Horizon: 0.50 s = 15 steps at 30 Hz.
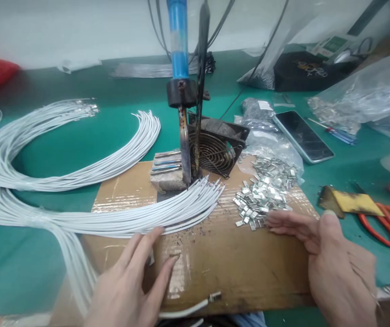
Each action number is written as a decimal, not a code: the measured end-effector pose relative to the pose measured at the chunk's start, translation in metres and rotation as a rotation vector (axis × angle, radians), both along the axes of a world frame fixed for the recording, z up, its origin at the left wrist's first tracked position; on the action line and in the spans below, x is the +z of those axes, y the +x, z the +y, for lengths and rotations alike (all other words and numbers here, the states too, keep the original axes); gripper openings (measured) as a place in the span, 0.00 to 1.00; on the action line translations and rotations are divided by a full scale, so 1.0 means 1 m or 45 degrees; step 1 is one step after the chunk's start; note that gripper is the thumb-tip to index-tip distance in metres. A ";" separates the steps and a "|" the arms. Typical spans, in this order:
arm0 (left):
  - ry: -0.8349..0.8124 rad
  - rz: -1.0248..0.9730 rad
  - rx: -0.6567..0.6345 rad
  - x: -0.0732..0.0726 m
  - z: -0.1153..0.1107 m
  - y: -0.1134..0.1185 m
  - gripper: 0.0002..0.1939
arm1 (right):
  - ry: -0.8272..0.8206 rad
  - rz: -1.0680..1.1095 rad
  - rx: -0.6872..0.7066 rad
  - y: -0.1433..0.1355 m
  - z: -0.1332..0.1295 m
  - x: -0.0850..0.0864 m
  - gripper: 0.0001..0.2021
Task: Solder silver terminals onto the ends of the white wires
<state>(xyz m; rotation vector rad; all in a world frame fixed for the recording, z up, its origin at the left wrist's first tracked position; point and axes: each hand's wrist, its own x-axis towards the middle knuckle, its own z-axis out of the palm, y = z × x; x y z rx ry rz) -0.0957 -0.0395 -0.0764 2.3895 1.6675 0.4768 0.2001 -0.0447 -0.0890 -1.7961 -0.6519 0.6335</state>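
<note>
My left hand [130, 277] rests over the cardboard with thumb and fingers apart, its fingertips at the lower edge of a bundle of white wires [140, 215]. A small pale piece, too hidden to name, shows between the thumb and fingers. Fingers stretched out, my right hand [331, 259] lies beside a pile of small metal terminals [263, 190], its fingertips at the pile's lower edge. One white wire with a metal terminal [215, 296] on its end lies at the front edge. Above the bundle's tips stands a blue-handled soldering iron [180, 45], pointing down.
A cardboard sheet [235, 268] covers part of the green table. Behind the wires stand a grey block [167, 179] and a black fan [215, 150]. Another wire bundle [89, 177] curves left. At right are a phone [303, 136], a screwdriver [338, 134] and red-handled scissors [388, 227].
</note>
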 end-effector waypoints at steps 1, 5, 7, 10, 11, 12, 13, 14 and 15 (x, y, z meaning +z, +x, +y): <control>0.001 -0.012 0.008 0.000 0.003 0.003 0.17 | 0.005 -0.008 0.003 0.001 -0.001 0.000 0.37; -0.020 -0.086 -0.041 -0.004 0.009 0.000 0.06 | 0.011 -0.057 -0.001 0.003 -0.004 -0.001 0.36; 0.029 -0.113 -0.093 -0.006 0.011 -0.007 0.05 | 0.001 -0.089 0.014 0.005 -0.005 -0.002 0.35; 0.083 -0.161 -0.131 -0.003 0.013 -0.013 0.06 | 0.008 -0.159 0.057 0.006 -0.005 -0.001 0.31; 0.058 -0.203 -0.131 0.001 0.013 -0.013 0.05 | 0.015 -0.199 0.071 0.006 -0.005 0.000 0.29; 0.019 -0.266 -0.128 0.005 0.013 -0.011 0.04 | 0.020 -0.248 0.089 0.006 -0.005 0.001 0.26; -0.026 -0.341 -0.117 0.011 0.012 -0.008 0.03 | 0.025 -0.304 0.114 0.006 -0.005 0.003 0.22; -0.069 -0.413 -0.113 0.017 0.010 -0.003 0.03 | 0.031 -0.360 0.146 0.006 -0.005 0.004 0.18; -0.104 -0.475 -0.119 0.023 0.008 0.002 0.03 | 0.040 -0.415 0.191 0.006 -0.005 0.005 0.14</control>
